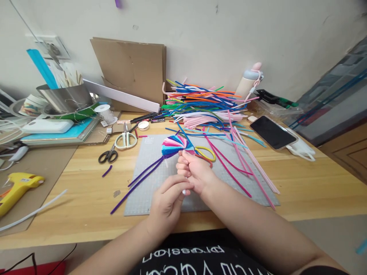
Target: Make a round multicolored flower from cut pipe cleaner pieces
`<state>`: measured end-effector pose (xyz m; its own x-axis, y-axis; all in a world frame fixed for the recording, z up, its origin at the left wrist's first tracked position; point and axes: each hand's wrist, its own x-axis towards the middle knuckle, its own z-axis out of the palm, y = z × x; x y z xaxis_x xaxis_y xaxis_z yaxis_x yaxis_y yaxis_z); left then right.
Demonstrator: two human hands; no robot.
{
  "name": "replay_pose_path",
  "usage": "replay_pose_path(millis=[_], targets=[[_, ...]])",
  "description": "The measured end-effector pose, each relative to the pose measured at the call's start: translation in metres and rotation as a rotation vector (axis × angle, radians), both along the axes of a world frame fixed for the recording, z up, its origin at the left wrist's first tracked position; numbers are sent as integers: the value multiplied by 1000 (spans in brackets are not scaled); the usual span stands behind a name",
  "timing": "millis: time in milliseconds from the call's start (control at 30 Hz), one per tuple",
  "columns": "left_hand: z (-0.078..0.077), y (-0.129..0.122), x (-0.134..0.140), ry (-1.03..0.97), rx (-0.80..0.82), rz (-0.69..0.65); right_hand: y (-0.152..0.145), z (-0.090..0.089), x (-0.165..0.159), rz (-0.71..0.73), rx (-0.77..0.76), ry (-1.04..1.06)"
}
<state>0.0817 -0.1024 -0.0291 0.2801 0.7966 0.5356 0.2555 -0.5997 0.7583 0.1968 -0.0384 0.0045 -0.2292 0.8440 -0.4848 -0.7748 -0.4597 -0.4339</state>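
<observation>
My right hand (196, 170) is closed, its fingers curled in and its thumb at the lower edge of a fan-shaped pipe cleaner bundle (174, 146) in blue, pink, white and purple. Whether it grips the bundle or only sits in front of it I cannot tell. Just below, my left hand (171, 196) is closed in a pinch against the right fingers, with a tiny white spot at its fingertips. What is between the fingers is hidden. Two long purple pipe cleaners (137, 188) trail from the bundle toward the lower left. Yellow-handled scissors (207, 153) lie right of the bundle.
A grey cutting mat (143, 152) lies under the hands, with loose pink pipe cleaners (229, 172) on its right. Behind is a pipe cleaner pile (200, 103). White scissors (125, 139), black-handled scissors (108, 156) and a yellow glue gun (21, 187) lie left; a phone (272, 131) lies right.
</observation>
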Motion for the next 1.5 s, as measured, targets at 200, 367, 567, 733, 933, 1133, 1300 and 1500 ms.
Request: replay_pose_path(millis=[200,367,567,733,933,1133,1300,1500], targets=[[-1,2,7,-449,-671,-125,4,-5,-1,-52,83,-72],[-1,-2,4,-393,-654,-153,3,-5,0,-32,104,-75],[0,-7,1,-225,-484,-91,5,-5,1,-9,105,-23],[-1,-9,5,-178,-469,-75,6,-5,2,-19,77,-25],[1,-9,2,-304,-411,-101,6,-1,9,-149,150,-67],[11,18,-4,-116,-598,98,3,1,11,-144,178,-32],[15,17,-1,50,-251,33,0,-6,6,-78,158,57],[8,0,10,-380,-569,-169,-2,-10,1,-21,111,90]])
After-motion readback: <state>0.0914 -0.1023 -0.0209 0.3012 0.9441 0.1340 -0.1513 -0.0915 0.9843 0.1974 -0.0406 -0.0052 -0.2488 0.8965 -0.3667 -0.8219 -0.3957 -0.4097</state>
